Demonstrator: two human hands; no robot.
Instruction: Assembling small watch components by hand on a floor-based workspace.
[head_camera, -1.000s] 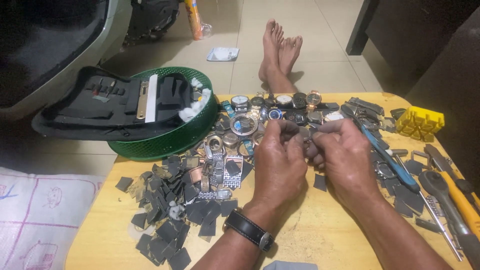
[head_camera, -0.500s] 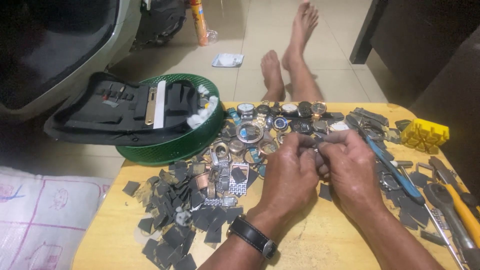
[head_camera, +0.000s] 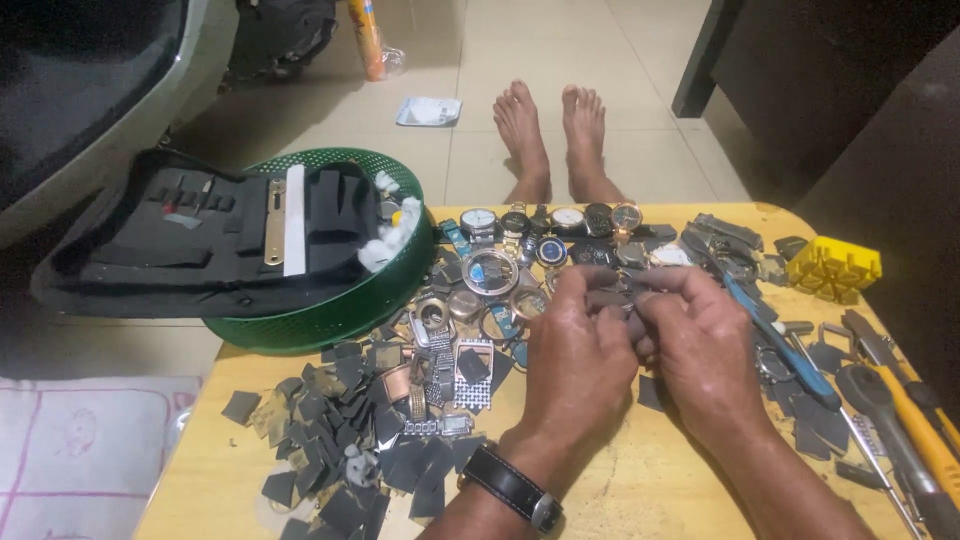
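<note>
Pinching: we see both sets of fingertips (head_camera: 628, 292) meet over a small dark watch part (head_camera: 612, 298), mostly hidden, so we cannot tell its kind.
Left hand: our left hand (head_camera: 580, 360) has thumb and forefinger closed on the part from 9 o'clock; a black strap wristwatch (head_camera: 510, 485) sits on the wrist.
Right hand: our right hand (head_camera: 705, 350) closes on the same part from 3 o'clock, fingers curled together.
Part's place: it hangs just above the yellow wooden table (head_camera: 640, 490), near the middle, in front of the row of watches.
At 12 o'clock: we find a row of watch heads and cases (head_camera: 545, 225) along the far edge, and past it two bare feet (head_camera: 550, 135) on the tiled floor.
At 9 o'clock: loose round watch cases (head_camera: 490, 272) and a metal bracelet piece (head_camera: 472, 375) lie just beside the left hand.
At 8 o'clock: we see a heap of dark flat scraps (head_camera: 340, 440).
At 10 o'clock: a green basket (head_camera: 340, 310) overhangs the table edge, bearing an open black tool pouch (head_camera: 190, 245).
At 3 o'clock: a blue-handled tool (head_camera: 780, 340) lies near the right hand; farther out are a yellow-handled tool (head_camera: 920, 430) and a yellow plastic block (head_camera: 833, 268).
</note>
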